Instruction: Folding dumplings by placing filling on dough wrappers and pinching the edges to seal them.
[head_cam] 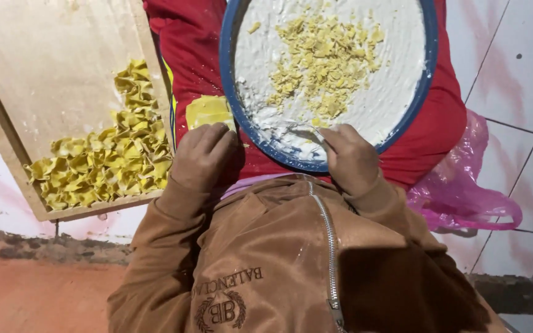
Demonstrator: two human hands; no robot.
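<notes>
bowl: big round blue-rimmed bowl (232,74), white flour w/ yellow dough scraps (325,58), sits on red cloth (192,43)
left hand: (203,154) pinching a yellow wrapper sheet (208,111) just left of bowl
right hand: (350,157) at bowl's near rim, closed on thin utensil (306,131) prob
tray: wooden board (44,55) left of bowl, folded yellow dumplings (109,160) piled up

White glazed floor tiles (513,80) with faint pink streaks and dark grout lines fill the right side. Lower left lies a reddish-brown floor surface (38,296), edged by a rough grey concrete strip (44,246) (worn and crumbly-looking). Light is soft, even, without hard shadows.
</notes>
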